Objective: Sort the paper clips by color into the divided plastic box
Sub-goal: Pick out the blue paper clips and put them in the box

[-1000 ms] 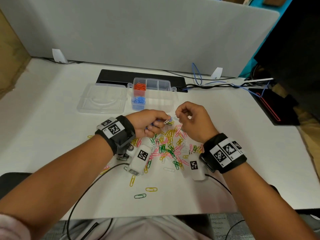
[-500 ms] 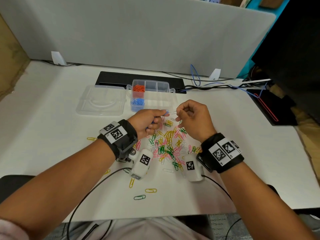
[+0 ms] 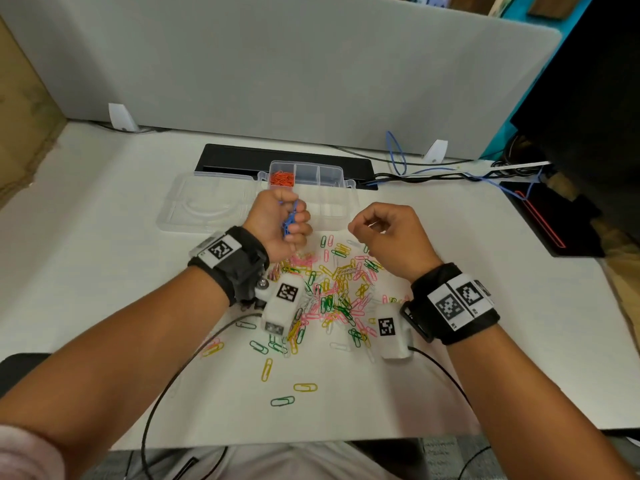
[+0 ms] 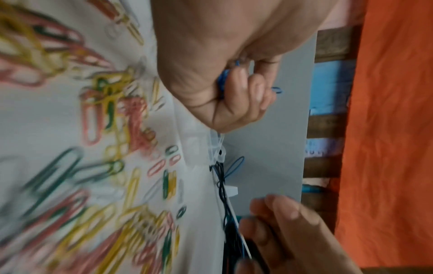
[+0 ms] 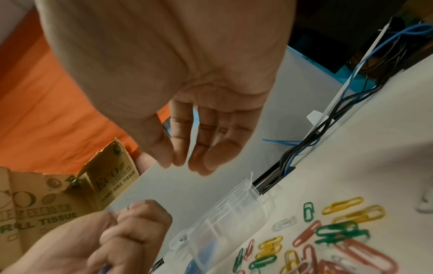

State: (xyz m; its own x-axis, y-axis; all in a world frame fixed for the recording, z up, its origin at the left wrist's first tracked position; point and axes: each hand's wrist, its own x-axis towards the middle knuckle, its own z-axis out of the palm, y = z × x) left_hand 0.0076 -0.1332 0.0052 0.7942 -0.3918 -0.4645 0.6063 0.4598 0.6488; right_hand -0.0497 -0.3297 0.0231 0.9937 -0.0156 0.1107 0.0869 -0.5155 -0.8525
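Note:
My left hand (image 3: 282, 221) is a fist around a bunch of blue paper clips (image 3: 290, 220), held over the front-left compartment of the clear divided box (image 3: 330, 174). In the left wrist view the blue clips (image 4: 222, 81) stick out between the curled fingers. Orange clips (image 3: 282, 178) fill the back-left compartment. My right hand (image 3: 363, 227) hovers right of the left hand, above the far edge of the mixed pile (image 3: 332, 289). Its fingers (image 5: 203, 159) are loosely bent and hold nothing. The pile holds pink, yellow, green and white clips.
The box's clear lid (image 3: 207, 206) lies flat to its left. A black cable tray (image 3: 242, 157) and blue and black cables (image 3: 433, 171) run behind the box. Stray clips (image 3: 304, 387) lie near the table's front edge. A grey partition (image 3: 277, 64) closes the back.
My left hand has lifted from the pile and moved forward over the box with the blue clips. The right hand has parted from it and stays over the pile.

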